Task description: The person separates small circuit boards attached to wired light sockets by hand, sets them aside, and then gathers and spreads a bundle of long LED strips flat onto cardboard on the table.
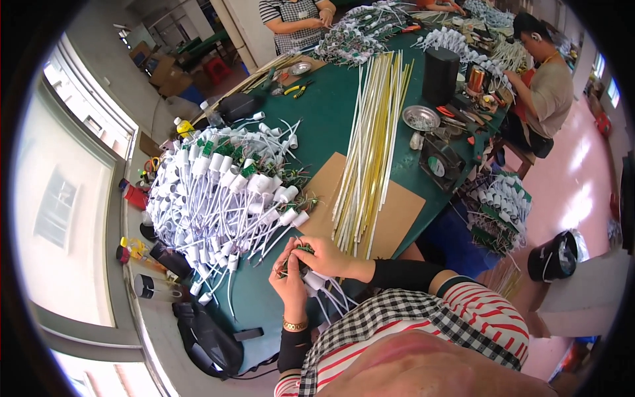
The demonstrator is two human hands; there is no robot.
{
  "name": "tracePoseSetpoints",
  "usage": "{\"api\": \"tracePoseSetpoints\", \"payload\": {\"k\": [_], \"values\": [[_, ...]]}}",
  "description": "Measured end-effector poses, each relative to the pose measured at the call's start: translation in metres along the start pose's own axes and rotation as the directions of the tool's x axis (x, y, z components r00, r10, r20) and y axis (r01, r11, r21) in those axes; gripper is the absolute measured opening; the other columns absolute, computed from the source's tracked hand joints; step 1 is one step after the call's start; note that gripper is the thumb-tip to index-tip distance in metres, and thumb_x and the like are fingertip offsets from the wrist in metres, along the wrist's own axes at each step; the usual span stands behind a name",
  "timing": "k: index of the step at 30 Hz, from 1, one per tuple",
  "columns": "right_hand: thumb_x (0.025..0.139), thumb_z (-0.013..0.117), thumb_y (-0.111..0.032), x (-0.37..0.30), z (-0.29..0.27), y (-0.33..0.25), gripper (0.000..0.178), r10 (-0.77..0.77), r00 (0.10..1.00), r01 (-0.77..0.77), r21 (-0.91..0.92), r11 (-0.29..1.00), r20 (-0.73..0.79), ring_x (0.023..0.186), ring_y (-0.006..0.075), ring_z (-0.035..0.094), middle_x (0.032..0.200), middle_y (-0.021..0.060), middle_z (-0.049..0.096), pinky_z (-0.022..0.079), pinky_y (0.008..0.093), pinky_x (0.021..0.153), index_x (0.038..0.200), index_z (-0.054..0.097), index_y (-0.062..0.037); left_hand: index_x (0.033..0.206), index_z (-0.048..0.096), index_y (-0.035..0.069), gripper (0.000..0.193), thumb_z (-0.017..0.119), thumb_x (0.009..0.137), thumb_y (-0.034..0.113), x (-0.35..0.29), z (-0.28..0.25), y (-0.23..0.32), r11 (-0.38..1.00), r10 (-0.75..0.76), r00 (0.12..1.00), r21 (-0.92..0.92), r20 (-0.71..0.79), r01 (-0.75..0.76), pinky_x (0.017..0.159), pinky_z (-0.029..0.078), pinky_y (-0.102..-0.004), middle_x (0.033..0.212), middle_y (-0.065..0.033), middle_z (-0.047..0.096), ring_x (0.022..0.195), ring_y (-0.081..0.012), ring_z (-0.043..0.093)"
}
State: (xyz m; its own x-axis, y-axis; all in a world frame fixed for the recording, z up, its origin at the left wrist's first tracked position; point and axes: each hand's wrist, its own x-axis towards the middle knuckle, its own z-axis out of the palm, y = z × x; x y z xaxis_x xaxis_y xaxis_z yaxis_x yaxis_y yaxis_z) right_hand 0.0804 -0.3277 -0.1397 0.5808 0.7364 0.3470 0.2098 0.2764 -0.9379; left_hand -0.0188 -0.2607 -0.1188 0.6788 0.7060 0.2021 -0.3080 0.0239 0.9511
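Close to my body, both hands meet at the table's near edge. My left hand point(289, 283), with a gold band at the wrist, is closed around a small green circuit board point(305, 249) with thin wires. My right hand point(329, 257) pinches the same board from the other side; its fingertips partly hide it. White cylindrical lamp holders point(315, 280) with white cords hang just below my hands, toward my apron. Whether they join the held board is hidden. Left of my hands lies a big heap of white corded lamp holders point(218, 192), some showing green boards.
Long white and yellow strips point(370, 152) lie on brown cardboard point(407, 202) over the green table point(324, 135). A black bag point(208, 341) rests at the near left. A metal dish point(421, 118) and a black cylinder point(440, 76) stand at right. Co-workers point(546, 86) sit around the table.
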Motion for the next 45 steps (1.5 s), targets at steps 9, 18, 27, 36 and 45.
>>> {"api": "tracePoseSetpoints", "payload": {"k": [9, 18, 27, 36, 45], "values": [[0.081, 0.067, -0.013, -0.006, -0.012, -0.005, 0.030, 0.354, 0.896, -0.430, 0.318, 0.845, 0.269, 0.078, 0.0092, 0.060, 0.089, 0.0032, 0.063, 0.049, 0.0236, 0.070, 0.108, 0.062, -0.0002, 0.115, 0.054, -0.010, 0.053, 0.041, 0.096, 0.038, 0.011, -0.021, -0.005, 0.982, -0.167, 0.974, -0.061, 0.156, 0.178, 0.089, 0.045, -0.0282, 0.115, -0.0156, 0.059, 0.099, -0.0185, 0.058], [0.080, 0.066, -0.008, -0.009, -0.004, -0.005, 0.028, 0.139, 0.984, -0.156, 0.157, 0.975, 0.109, 0.072, 0.0103, 0.061, 0.083, 0.0073, 0.064, 0.050, 0.0259, 0.064, 0.104, 0.062, 0.0051, 0.108, 0.057, -0.009, 0.035, 0.045, 0.097, 0.021, 0.009, -0.016, -0.005, 0.978, 0.029, 0.983, 0.198, 0.180, -0.065, 0.084, 0.046, -0.0285, 0.108, -0.0169, 0.063, 0.093, -0.0190, 0.059], [0.081, 0.066, -0.010, -0.017, -0.014, -0.022, 0.026, -0.003, 1.000, 0.002, 0.053, 0.999, 0.013, 0.078, 0.0123, 0.061, 0.088, 0.0132, 0.067, 0.049, 0.0273, 0.068, 0.103, 0.062, 0.0034, 0.099, 0.064, -0.006, 0.026, 0.049, 0.095, 0.015, -0.001, 0.009, 0.008, 0.821, 0.170, 0.985, 0.550, 0.022, -0.155, 0.068, 0.047, -0.0243, 0.086, -0.0105, 0.066, 0.074, -0.0112, 0.058], [0.079, 0.067, -0.011, -0.015, -0.024, -0.023, 0.025, 0.109, 0.994, -0.107, 0.120, 0.987, -0.012, 0.073, 0.0113, 0.060, 0.081, 0.0057, 0.066, 0.049, 0.0261, 0.065, 0.100, 0.063, 0.0023, 0.106, 0.060, -0.009, 0.041, 0.040, 0.096, 0.025, 0.016, 0.013, 0.009, 0.924, -0.005, 0.985, 0.379, 0.170, -0.060, 0.089, 0.043, -0.0345, 0.107, -0.0197, 0.063, 0.106, -0.0273, 0.056], [0.074, 0.069, -0.016, -0.011, -0.028, -0.008, 0.024, 0.033, 0.999, -0.034, 0.071, 0.997, 0.018, 0.067, 0.0111, 0.059, 0.077, 0.0063, 0.066, 0.048, 0.0266, 0.063, 0.091, 0.065, 0.0018, 0.114, 0.054, -0.011, 0.051, 0.035, 0.098, 0.034, 0.019, 0.010, -0.017, 0.995, -0.006, 0.945, 0.098, 0.327, -0.028, 0.088, 0.043, -0.0334, 0.118, -0.0225, 0.056, 0.105, -0.0225, 0.055]]}}
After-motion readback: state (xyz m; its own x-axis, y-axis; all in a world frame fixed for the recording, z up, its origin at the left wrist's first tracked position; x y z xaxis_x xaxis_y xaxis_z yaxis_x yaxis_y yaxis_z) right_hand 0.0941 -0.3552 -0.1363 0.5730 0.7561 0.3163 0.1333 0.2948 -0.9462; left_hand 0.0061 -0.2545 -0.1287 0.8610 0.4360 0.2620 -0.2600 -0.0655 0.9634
